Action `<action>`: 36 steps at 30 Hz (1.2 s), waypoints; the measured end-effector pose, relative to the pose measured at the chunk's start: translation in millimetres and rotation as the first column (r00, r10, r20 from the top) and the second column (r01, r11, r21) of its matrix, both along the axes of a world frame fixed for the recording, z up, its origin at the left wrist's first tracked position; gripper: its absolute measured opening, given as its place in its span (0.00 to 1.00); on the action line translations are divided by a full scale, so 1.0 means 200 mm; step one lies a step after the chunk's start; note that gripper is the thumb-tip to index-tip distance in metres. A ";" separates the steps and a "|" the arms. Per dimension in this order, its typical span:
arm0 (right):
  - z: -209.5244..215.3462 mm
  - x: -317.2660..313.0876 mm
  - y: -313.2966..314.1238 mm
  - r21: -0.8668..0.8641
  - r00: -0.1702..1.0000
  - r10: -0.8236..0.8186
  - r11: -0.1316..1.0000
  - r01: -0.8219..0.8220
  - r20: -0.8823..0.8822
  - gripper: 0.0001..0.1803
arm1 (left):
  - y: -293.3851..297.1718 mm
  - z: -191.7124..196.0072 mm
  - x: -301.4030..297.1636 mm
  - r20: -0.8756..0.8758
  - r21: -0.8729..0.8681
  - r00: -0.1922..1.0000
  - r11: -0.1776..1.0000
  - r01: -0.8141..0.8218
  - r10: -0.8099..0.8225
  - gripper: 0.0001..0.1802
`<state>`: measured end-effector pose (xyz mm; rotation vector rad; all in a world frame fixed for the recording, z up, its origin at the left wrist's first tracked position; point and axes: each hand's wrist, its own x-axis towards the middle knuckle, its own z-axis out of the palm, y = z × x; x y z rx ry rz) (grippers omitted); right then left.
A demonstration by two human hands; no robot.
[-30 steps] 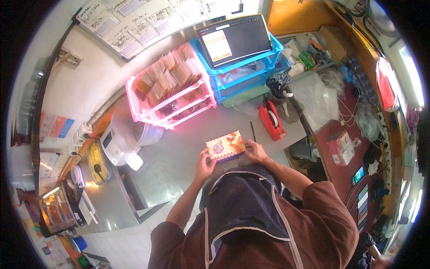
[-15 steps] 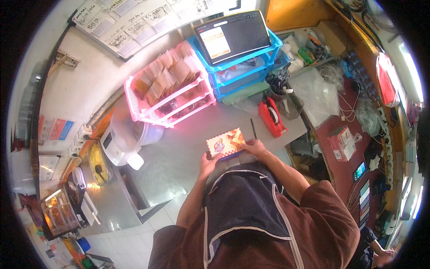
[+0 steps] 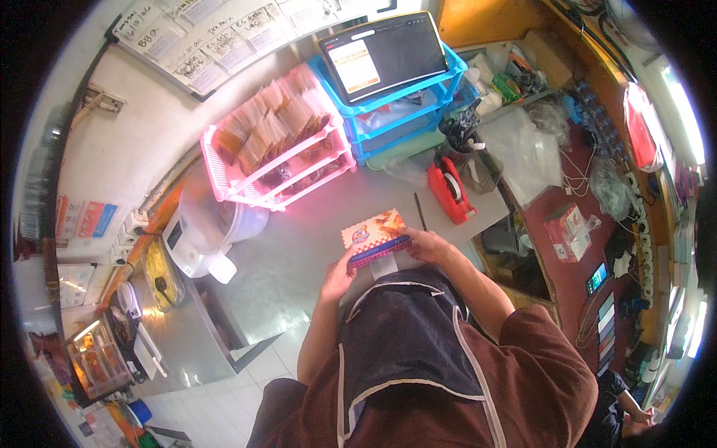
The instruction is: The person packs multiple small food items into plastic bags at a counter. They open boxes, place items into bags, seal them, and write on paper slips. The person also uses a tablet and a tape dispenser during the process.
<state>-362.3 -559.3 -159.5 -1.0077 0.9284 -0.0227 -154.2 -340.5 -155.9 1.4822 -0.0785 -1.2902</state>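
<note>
Both my hands hold a small printed cardboard food box [image 3: 373, 231] just in front of my apron. Its cream and orange lid carries a red checked band, and the blue and pink side faces me. My left hand [image 3: 340, 275] grips the left end, and my right hand [image 3: 428, 246] closes on the right end. A white paper slip [image 3: 384, 266] shows below the box's near edge. Beyond my right hand, a thin black stick, perhaps a pen [image 3: 420, 211], lies on the metal table [image 3: 299, 250]. A red tape dispenser [image 3: 451, 193] stands right of it.
A pink rack [image 3: 278, 175] of brown paper packets and a blue tiered rack [image 3: 399, 116] with a screen [image 3: 385, 60] line the back. At left is a white scale-like machine [image 3: 196, 246]. Plastic bags [image 3: 523, 157] lie at right. Another person's arm [image 3: 635, 409] shows lower right.
The box has tilted in my hands, so more of its blue and pink side shows. The white slip has come into sight below it. The view has shifted slightly.
</note>
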 end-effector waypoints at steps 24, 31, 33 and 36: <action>0.03 -0.04 0.06 -0.243 0.944 0.017 0.965 -0.102 -0.331 0.40 | 0.07 -0.31 -0.11 -0.144 -0.100 0.980 0.983 -0.155 0.140 0.24; 0.16 -0.01 0.04 -0.411 0.886 0.040 0.876 -0.253 -0.461 0.38 | 0.00 0.00 -0.14 0.132 0.190 0.989 0.978 -0.085 0.060 0.23; 0.17 -0.01 0.04 -0.379 0.908 0.018 0.905 -0.193 -0.419 0.39 | -0.03 0.06 -0.11 0.132 0.081 0.991 0.997 -0.007 -0.004 0.23; 0.16 -0.01 0.07 -0.369 0.929 -0.118 0.929 -0.022 -0.352 0.40 | -0.04 0.05 -0.12 0.121 0.092 0.991 0.995 0.046 -0.057 0.32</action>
